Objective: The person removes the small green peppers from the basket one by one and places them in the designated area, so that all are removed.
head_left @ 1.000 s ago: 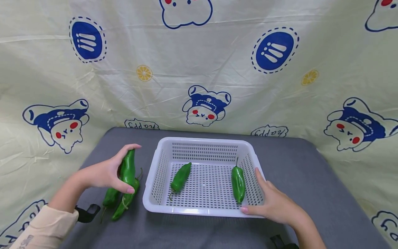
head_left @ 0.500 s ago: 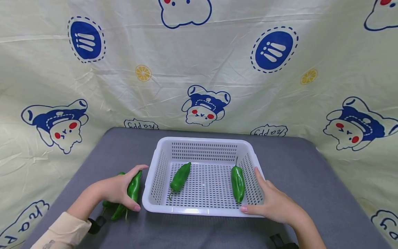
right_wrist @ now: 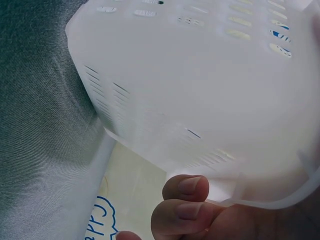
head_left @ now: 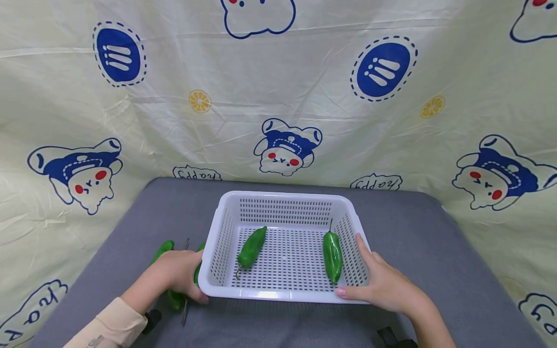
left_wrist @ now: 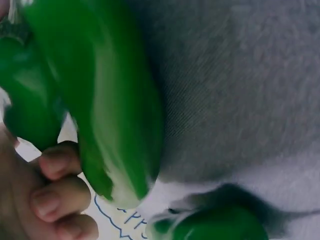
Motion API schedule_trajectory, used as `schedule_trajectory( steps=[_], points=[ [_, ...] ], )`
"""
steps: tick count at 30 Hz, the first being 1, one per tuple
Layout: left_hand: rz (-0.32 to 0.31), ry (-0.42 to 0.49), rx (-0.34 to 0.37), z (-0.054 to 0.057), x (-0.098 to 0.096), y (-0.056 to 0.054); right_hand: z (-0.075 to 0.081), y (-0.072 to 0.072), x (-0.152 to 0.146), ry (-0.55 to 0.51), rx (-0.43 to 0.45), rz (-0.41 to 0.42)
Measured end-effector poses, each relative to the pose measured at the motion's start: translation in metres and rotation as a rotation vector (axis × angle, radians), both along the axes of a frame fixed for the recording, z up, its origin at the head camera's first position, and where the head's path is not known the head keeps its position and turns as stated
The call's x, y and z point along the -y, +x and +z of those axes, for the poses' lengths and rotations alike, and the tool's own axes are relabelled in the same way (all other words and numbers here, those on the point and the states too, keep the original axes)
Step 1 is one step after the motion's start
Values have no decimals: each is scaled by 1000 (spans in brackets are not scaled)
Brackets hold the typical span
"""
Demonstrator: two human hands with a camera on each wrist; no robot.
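Note:
My left hand [head_left: 180, 273] is at the left end of a white perforated plastic basket [head_left: 285, 294], curled round a green chili pepper [head_left: 197, 276] lying along the basket's outer wall. Most of that pepper is hidden in the head view; in the left wrist view its body [left_wrist: 32, 100] lies by my curled fingers [left_wrist: 52, 202]. A second pepper [head_left: 176, 299] pokes out beneath the hand, and a third [head_left: 163, 250] lies just behind it. My right hand [head_left: 389, 285] grips the basket's front right corner, thumb on the rim. Inside the basket lie two peppers, one left [head_left: 252, 247], one right [head_left: 332, 258].
A grey cloth-covered table [head_left: 404, 227] carries everything. Behind it and at its sides hangs a pale curtain [head_left: 226, 67] with blue cartoon prints. A black strap [head_left: 398, 338] sits near my right wrist, at the front edge of view.
My left hand has moved down and right to the basket's left wall, bringing the pepper along. The pepper beneath it has shifted slightly right. My right hand and the basket stay in place.

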State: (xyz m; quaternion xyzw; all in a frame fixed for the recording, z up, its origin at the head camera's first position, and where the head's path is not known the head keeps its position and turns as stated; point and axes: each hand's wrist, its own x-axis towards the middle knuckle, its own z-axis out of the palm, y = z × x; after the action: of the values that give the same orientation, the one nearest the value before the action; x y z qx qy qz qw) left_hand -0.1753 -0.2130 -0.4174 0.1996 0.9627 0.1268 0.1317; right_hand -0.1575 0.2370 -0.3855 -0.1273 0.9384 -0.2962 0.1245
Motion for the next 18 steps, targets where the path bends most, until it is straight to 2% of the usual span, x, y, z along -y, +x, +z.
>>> schedule_trajectory(
  steps=[6,10,12,14,16,18],
  points=[
    [33,-159,-74,-2,-12,7,-1,0,0,-7,3,-1],
    [43,-172,-63,3,-12,9,-2,1,0,-2,6,-2],
    [58,-143,-16,13,-8,10,-1,2,0,3,6,-2],
    [91,-94,32,29,-2,11,-1,2,0,-3,6,0],
    [123,-31,54,49,5,13,0,2,0,3,-2,-1],
    [169,5,41,72,11,13,1,2,0,3,-8,0]
  ],
)
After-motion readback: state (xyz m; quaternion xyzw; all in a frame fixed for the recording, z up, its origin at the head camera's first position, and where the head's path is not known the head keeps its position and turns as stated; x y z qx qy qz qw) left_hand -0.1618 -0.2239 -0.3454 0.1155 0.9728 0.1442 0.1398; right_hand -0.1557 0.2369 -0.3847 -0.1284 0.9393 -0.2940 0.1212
